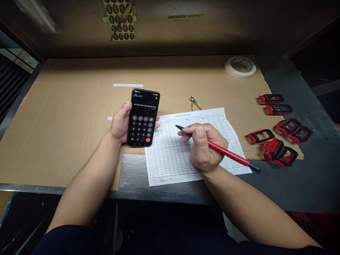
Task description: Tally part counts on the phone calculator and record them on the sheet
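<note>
My left hand (121,122) is wrapped round a black smartphone (143,118), held upright with its screen toward me. A calculator with a long sum shows on that screen. In my right hand (208,147) is a red pen (228,153) with black ends, its dark tip pointing to the upper left over the paper form (175,163). Whether the tip touches the sheet I cannot tell. The form is a printed grid with some handwriting near its left side and bottom. Part of its upper left lies behind the phone.
A nail clipper (196,102) lies just beyond the form. Several red and black frame-shaped parts (260,136) sit at the right. A roll of masking tape (240,67) rests at the back right on the cardboard (79,124). A sticker sheet (120,21) hangs on the back panel.
</note>
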Motion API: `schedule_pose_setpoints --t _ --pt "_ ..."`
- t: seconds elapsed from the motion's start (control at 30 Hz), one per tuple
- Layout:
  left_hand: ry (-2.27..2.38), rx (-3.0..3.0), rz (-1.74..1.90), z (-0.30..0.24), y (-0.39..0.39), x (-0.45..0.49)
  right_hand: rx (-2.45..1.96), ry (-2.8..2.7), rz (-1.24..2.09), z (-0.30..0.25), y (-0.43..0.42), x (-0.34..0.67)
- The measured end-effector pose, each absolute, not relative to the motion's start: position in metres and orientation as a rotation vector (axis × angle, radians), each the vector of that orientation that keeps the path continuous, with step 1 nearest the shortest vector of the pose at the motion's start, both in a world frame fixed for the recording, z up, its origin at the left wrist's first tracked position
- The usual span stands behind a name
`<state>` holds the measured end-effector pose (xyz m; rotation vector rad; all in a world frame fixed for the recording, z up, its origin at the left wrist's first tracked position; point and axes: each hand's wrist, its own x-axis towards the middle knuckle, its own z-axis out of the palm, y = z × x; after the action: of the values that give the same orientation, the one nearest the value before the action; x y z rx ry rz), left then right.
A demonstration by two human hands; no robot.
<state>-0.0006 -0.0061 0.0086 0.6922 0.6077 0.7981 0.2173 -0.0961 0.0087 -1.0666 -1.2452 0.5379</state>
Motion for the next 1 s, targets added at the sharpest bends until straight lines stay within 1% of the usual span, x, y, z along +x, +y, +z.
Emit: schedule_pose_setpoints --t 0.17,0.4,0.7,0.87,0.93,1.0 --pt "0.608 0.693 0.802 0.008 -0.006 -0.001 -1.139 -1.221 0.629 0.004 -0.097 0.218" --pt "0.572 0.616 0.795 0.007 -0.005 -0.001 -1.204 -1.259 0.623 0.003 -0.097 0.217" --pt "0.565 0.679 0.775 0.005 -0.004 -0.003 -1.173 -1.252 0.678 0.007 -0.098 0.216" --pt "0.567 0.674 0.801 0.007 -0.003 0.0 -1.21 -1.267 0.65 0.013 -0.094 0.216" --pt "0.564 0.64 0.79 0.006 -0.001 0.0 -1.239 -1.174 0.784 0.02 -0.09 0.216" --pt "0.56 0.61 0.774 0.005 0.0 0.0 -1.294 -1.023 1.057 0.026 -0.085 0.216"
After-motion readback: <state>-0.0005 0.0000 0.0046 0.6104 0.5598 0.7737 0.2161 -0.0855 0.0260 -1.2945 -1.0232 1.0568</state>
